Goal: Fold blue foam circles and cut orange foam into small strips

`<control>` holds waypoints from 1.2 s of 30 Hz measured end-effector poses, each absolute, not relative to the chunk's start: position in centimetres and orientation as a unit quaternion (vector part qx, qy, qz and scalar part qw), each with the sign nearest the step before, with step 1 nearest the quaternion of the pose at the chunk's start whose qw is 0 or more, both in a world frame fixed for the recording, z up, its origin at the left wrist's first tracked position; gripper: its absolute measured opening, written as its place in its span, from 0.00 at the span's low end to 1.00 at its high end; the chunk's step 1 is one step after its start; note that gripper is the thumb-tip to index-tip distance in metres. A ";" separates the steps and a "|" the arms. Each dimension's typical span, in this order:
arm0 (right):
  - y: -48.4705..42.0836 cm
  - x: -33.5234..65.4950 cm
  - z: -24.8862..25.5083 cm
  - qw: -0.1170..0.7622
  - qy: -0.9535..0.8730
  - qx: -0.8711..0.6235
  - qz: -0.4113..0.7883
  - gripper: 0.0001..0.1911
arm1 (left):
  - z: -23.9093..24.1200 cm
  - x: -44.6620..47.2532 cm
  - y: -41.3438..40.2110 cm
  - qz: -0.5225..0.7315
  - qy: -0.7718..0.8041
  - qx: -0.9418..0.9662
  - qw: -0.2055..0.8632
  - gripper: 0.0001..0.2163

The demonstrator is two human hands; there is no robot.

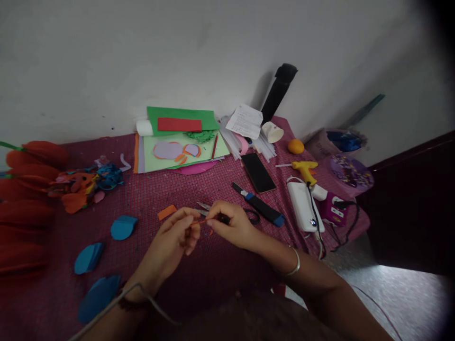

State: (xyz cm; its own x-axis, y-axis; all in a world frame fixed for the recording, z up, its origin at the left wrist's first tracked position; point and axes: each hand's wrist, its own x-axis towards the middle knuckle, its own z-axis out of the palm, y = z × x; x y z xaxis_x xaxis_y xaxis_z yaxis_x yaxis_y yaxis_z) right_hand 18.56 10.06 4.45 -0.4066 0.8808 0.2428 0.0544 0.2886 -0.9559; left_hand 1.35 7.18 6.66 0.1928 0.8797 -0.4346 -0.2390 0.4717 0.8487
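Both hands meet over the front middle of the cloth-covered table. Between the fingertips of my left hand (170,241) and my right hand (236,225) runs a thin orange strip (199,222), probably paper, pinched at each end. Scissors (254,217) with dark handles lie on the cloth behind my hands, partly hidden by my right hand. A flat orange piece (167,212) rests just beyond my left hand. Left of that hand are folded blue paper rounds (123,228).
Coloured sheets with cut-out shapes (168,150) lie at the back. A phone (259,173), a blue-black cutter (263,208), a yellow glue gun (304,169), a white power bank (304,206) and cables occupy the right. Paper scraps (76,187) and large orange forms (26,208) stand left.
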 end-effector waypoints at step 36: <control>9.7 17.8 3.5 0.375 -0.510 -0.374 0.678 0.12 | 3.6 3.1 6.7 0.544 0.481 0.344 0.596 0.03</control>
State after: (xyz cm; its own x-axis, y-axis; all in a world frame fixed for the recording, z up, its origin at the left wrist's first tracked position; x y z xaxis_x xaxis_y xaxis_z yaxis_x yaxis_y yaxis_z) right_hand 17.85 9.73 3.47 -0.4388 0.8898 -0.1252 -0.1258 -0.1987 -0.9720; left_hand 3.06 6.69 3.64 -0.0541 0.9786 -0.1986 -0.3173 0.1717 0.9326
